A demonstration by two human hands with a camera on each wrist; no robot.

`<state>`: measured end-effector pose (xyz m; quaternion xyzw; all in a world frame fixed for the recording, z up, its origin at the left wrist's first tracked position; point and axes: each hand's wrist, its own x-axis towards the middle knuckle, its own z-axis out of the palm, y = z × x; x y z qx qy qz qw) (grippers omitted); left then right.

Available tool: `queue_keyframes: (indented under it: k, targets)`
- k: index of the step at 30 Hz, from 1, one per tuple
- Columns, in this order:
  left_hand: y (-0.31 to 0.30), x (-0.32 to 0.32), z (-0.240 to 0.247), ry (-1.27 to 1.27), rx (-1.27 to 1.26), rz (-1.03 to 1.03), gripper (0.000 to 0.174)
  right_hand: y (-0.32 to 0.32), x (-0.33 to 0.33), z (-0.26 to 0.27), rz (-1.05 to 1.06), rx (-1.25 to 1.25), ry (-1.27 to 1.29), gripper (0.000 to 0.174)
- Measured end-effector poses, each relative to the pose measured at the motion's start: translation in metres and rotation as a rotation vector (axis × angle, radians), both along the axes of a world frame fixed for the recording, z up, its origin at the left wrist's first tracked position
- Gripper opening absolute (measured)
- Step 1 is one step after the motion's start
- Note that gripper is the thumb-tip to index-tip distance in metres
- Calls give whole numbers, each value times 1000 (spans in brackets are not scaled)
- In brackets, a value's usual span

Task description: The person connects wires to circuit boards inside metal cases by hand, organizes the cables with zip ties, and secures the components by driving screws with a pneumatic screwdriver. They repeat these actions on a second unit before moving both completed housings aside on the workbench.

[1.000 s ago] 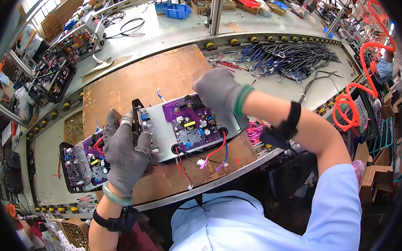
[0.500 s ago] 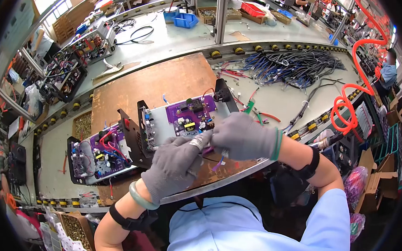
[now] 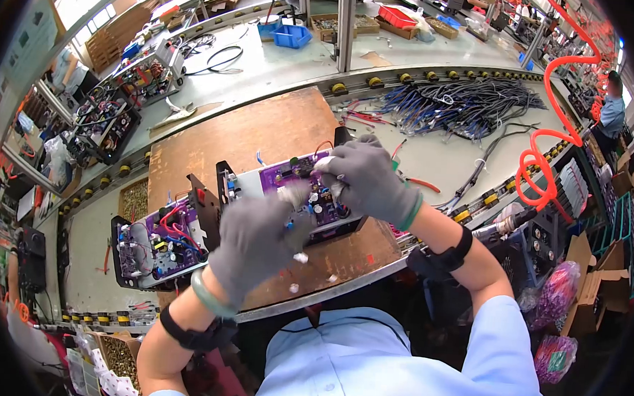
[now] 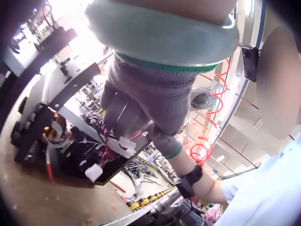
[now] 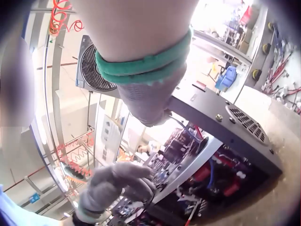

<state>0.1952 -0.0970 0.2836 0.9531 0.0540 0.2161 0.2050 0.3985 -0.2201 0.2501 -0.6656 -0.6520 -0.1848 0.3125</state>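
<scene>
Over the metal chassis with the purple circuit board (image 3: 271,177), the gloved right hand (image 3: 376,181) has curled fingers; a thin wire runs from its fingertips in the right wrist view. Lower and to the left, the gloved left hand (image 3: 257,234) is blurred in the head view. The right wrist view shows the left hand (image 5: 115,186) with bent fingers pinching a dark wire. White connectors (image 4: 94,172) hang at the chassis's near side. A second chassis with a purple board (image 3: 162,243) lies to the left, beside an upright black panel (image 3: 204,209).
A brown board (image 3: 241,132) lies under both chassis. Bundled dark cables (image 3: 460,105) lie at the back right, near a coiled red hose (image 3: 540,164). Red-handled pliers (image 3: 425,184) lie on the right. Behind stands a blue bin (image 3: 292,36).
The hands, close together over the chassis's near edge half a second ago, have moved apart. The right hand has risen toward the chassis's far right end; the left has shifted left.
</scene>
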Motion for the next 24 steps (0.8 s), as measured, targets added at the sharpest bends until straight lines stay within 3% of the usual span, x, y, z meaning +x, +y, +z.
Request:
queue_keyframes:
  k: [2,3,4,6,8,11,12,14,16,17,20,22,24]
  targets:
    - [9,32,11,-160,148,118,37,0,-5,4,12,-53,-17,14]
    - [13,43,16,-136,184,47,21,0,-6,4,1,-69,35,13]
    - [15,50,15,-141,183,57,21,1,-6,5,-8,-86,82,12]
    - [18,61,7,15,462,-9,11,1,-5,-1,-29,-55,102,11]
    - [18,64,6,-41,577,-16,4,0,-6,-3,-55,-18,128,11]
    - [18,58,7,-106,629,-87,6,-4,-10,-1,-53,-124,92,11]
    - [17,54,7,-74,545,-65,5,-4,-10,-3,-55,-120,93,11]
    - [12,51,-2,-51,461,-42,5,-4,-8,-11,-13,12,205,10]
    - [3,59,-25,93,-193,80,11,-5,-5,-15,4,32,204,7]
    - [3,65,-31,119,-263,77,17,-5,-4,-16,-18,65,211,5]
    - [11,59,-25,200,-118,56,16,-1,-5,1,-34,-25,185,4]
    - [21,41,-16,153,-76,76,26,7,2,8,21,-218,-24,7]
    - [38,19,4,149,338,292,44,18,4,9,28,-294,-126,8]
